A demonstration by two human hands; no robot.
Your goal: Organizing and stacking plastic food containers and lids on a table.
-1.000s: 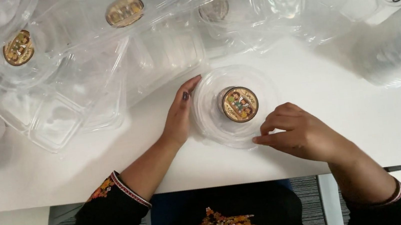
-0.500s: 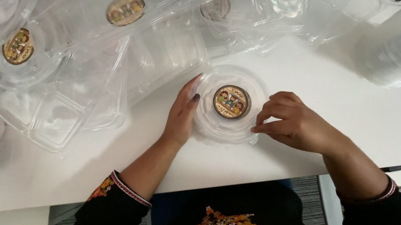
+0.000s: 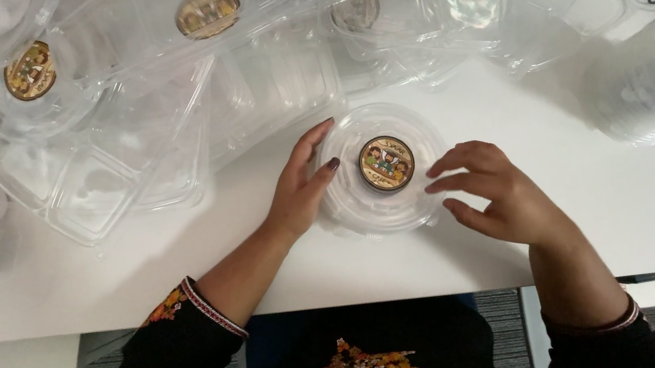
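Left hand [image 3: 300, 191] is pressing flat against round clear container [image 3: 383, 202] (gold sticker on lid), right hand [image 3: 502, 197] hovering released at its right edge.

Round gold-brown label [image 3: 386, 163] atop clear round container [image 3: 385, 202]; similar labels [image 3: 29, 71] on back pile.

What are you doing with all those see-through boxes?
A person sits at a white table with both hands around a round clear plastic container that has a round gold sticker on its lid. The left hand cups its left side; the right hand spreads its fingers at the right edge. Behind it lies a heap of empty clear containers, some with the same sticker.
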